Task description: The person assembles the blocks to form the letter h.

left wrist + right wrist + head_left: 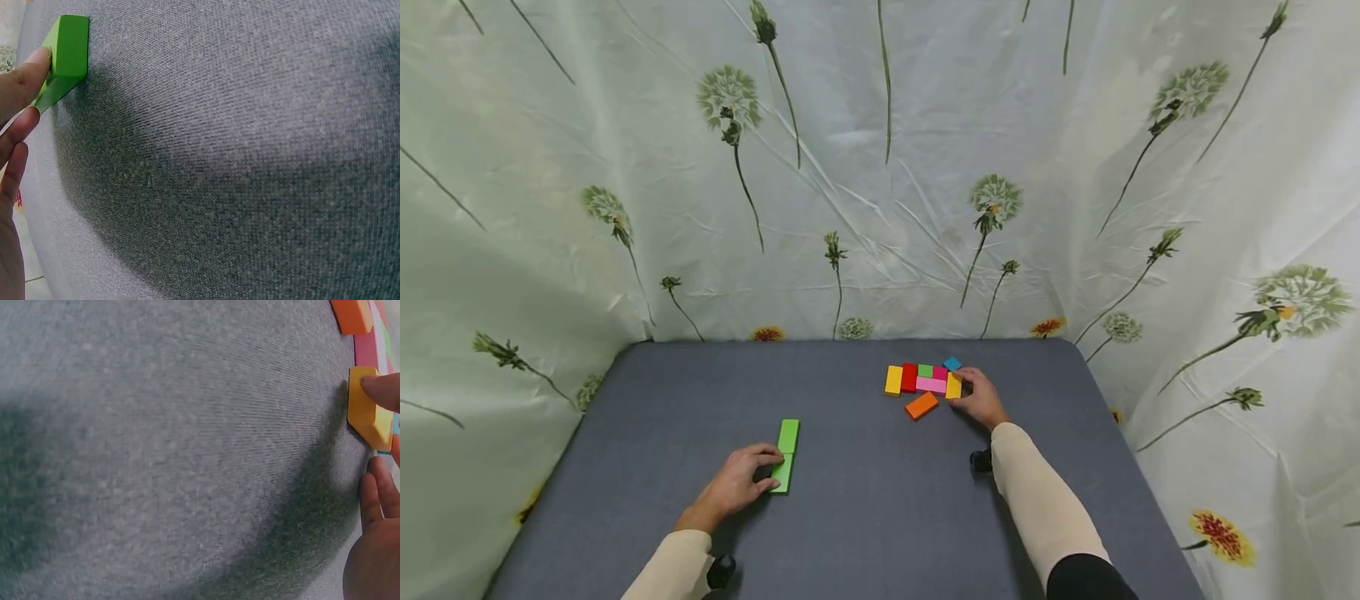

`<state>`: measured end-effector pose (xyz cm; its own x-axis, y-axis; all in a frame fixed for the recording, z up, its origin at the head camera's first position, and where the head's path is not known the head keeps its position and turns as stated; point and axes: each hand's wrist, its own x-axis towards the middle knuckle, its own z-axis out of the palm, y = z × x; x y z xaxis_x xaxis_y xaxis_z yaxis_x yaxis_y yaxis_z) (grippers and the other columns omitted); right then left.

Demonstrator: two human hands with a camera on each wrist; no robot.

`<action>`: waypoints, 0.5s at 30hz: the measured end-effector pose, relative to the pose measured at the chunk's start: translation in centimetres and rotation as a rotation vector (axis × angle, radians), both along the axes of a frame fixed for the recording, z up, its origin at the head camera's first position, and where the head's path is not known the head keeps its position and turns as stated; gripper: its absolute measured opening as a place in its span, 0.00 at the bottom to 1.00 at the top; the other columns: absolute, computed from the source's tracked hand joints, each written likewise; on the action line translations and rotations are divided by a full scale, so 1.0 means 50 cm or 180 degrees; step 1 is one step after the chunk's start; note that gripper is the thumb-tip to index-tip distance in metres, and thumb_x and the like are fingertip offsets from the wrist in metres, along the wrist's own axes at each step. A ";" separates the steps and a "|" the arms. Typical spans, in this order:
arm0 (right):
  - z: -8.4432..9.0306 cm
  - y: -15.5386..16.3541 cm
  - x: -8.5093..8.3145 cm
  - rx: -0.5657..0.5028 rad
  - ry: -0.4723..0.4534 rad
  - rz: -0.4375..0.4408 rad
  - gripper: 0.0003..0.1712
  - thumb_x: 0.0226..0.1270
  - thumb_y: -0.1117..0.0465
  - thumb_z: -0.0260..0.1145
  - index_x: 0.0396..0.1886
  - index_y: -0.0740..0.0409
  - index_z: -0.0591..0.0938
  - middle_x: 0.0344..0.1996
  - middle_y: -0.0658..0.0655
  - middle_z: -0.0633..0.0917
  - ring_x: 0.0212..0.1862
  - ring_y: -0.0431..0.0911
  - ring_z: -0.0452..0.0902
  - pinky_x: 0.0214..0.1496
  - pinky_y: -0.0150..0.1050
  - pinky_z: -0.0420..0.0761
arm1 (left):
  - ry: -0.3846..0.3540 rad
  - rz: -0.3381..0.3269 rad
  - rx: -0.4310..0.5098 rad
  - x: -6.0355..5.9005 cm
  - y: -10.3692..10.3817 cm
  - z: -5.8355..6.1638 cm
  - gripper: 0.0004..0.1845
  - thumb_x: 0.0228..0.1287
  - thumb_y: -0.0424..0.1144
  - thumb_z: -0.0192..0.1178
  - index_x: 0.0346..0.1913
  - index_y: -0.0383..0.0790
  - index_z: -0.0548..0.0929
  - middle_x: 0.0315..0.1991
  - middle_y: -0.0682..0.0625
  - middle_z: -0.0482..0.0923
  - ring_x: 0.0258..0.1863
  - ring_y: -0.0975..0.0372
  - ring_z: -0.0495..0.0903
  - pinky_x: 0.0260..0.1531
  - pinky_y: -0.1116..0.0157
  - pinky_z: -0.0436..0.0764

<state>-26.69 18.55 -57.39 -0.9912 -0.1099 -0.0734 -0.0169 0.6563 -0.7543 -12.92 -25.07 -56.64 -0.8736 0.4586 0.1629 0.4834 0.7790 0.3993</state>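
On the left side of the table, my left hand [737,481] holds a light green block [781,477] between thumb and fingers. Its far end meets a second green block [788,435], forming a straight line. My right hand [982,402] pinches a yellow block [954,386], thumb on its near end, at the right of a flat cluster. That cluster has a pink block [931,385], a small green block [925,371], a magenta block [940,373], a red block [909,377] and another yellow block [892,381]. In the right wrist view, the thumb covers part of the yellow block [362,406].
An orange block [921,406] lies slanted in front of the cluster, and a blue block [952,363] sits turned behind it. The grey cloth-covered table [865,517] ends at a flower-printed curtain [895,208] behind and on both sides.
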 end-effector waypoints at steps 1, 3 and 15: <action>0.001 0.002 -0.003 -0.0004 -0.0007 -0.0003 0.33 0.54 0.71 0.72 0.61 0.71 0.74 0.60 0.66 0.72 0.63 0.61 0.66 0.66 0.55 0.63 | 0.0044 -0.0004 0.0003 -0.001 0.001 -0.001 0.16 0.47 0.34 0.74 0.41 0.33 0.86 0.42 0.46 0.80 0.43 0.51 0.80 0.43 0.52 0.78; 0.003 0.006 -0.006 -0.0030 -0.0038 -0.0003 0.33 0.54 0.72 0.72 0.61 0.71 0.74 0.60 0.66 0.72 0.63 0.61 0.66 0.66 0.56 0.63 | 0.0084 0.0004 0.0017 -0.002 0.001 -0.002 0.16 0.46 0.34 0.75 0.41 0.33 0.86 0.42 0.46 0.80 0.43 0.51 0.81 0.43 0.52 0.78; 0.004 0.020 -0.009 0.0036 -0.0372 -0.0066 0.37 0.53 0.70 0.73 0.65 0.66 0.72 0.63 0.66 0.72 0.62 0.61 0.67 0.65 0.55 0.65 | 0.0006 -0.0029 -0.0067 -0.007 0.000 -0.001 0.16 0.47 0.34 0.74 0.41 0.33 0.86 0.42 0.46 0.80 0.43 0.51 0.80 0.44 0.51 0.77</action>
<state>-27.14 19.55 -57.19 -0.9779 -0.0879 -0.1898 0.0845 0.6641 -0.7429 -13.29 -25.07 -56.67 -0.8691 0.4698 0.1546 0.4911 0.7829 0.3820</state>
